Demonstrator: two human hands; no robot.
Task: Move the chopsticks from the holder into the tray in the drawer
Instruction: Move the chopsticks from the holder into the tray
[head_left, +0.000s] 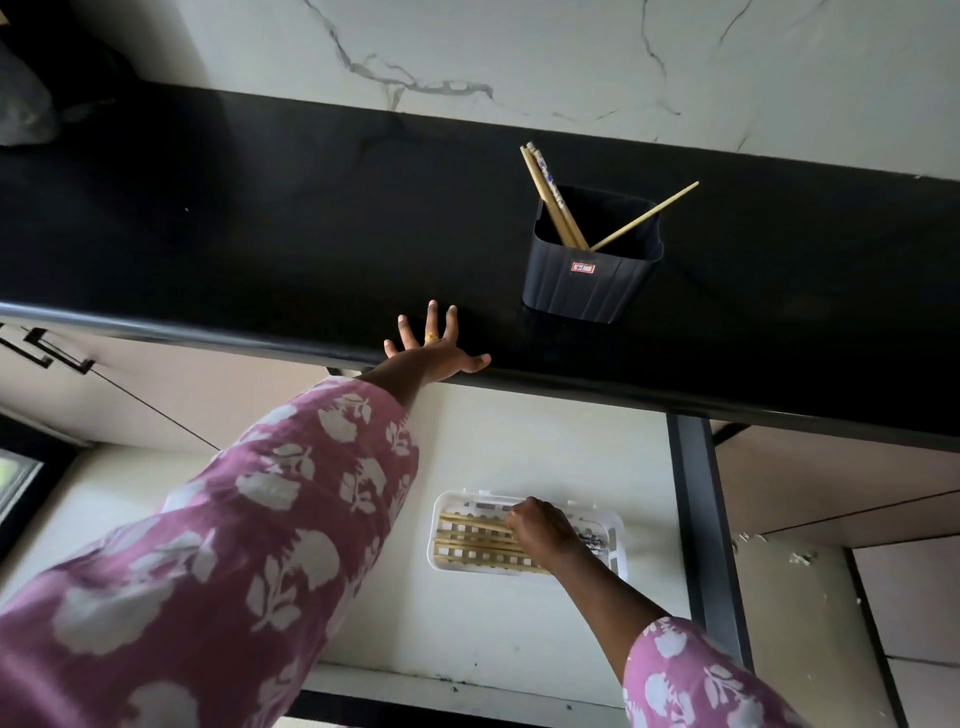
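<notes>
Four or so remaining chopsticks (550, 202) to go, so take it wide first: black bench (260, 234) across the top, open drawer (519, 441) below it. Your left hand (436, 353) is planted on the bench edge, fingers (432, 317) spread flat, just left of the holder (571, 291) and the nearer hand to it. Down in the white tray (441, 512), your right hand (540, 530) has its fingers curled onto the laid chopsticks (467, 543), seemingly pinching the top one; those lie left to right. The rest stand in the holder, most leaning back-left, one right, so your next reach looks to be up and forward.
</notes>
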